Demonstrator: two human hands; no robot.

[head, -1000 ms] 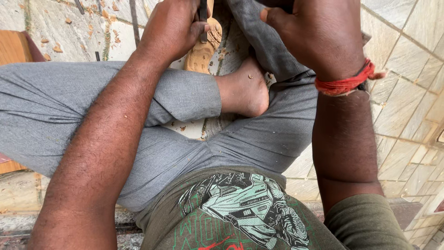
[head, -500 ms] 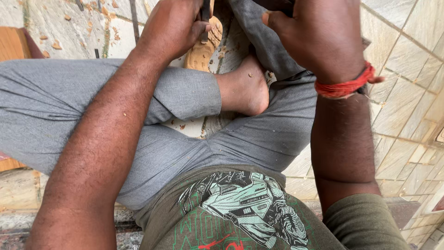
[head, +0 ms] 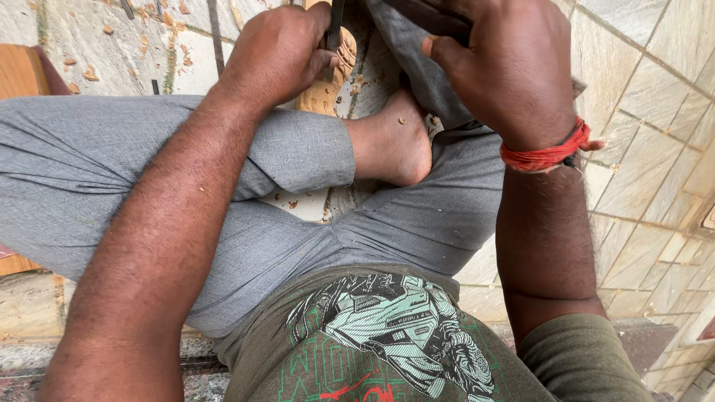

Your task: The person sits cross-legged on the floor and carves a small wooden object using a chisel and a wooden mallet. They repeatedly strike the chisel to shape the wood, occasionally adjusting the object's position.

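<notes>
**Ana:** Carved wood piece (head: 328,78), where does it lie?

**Ben:** Far in the scene, on the stone floor (head: 655,149), just beyond the bare foot (head: 391,141). It is pale, with cut patterns on its surface, and the left hand covers much of it.

**Ana:** Start with the biggest things, then.

**Ben:** Grey trousers (head: 112,179) fill the left and middle, legs crossed, with the foot tucked between them. Nearest is an olive shirt (head: 387,342) with a green and white print. The tiled floor runs down the right side, and an orange-brown wooden block (head: 18,71) sits at the far left edge.

**Ana:** And the hands?

**Ben:** The left hand (head: 279,48) is clamped around a thin dark metal tool (head: 337,22), its lower end against the carved wood. The right hand (head: 506,63) is closed around a dark handle (head: 436,16) that runs off the top edge; I cannot tell what kind of tool it belongs to. The two hands are near each other but apart.

**Ana:** Anything smaller?

**Ben:** A red thread band (head: 544,155) circles the right wrist. Small wood chips (head: 89,73) lie scattered on the floor at far left, and a few near the foot.
</notes>
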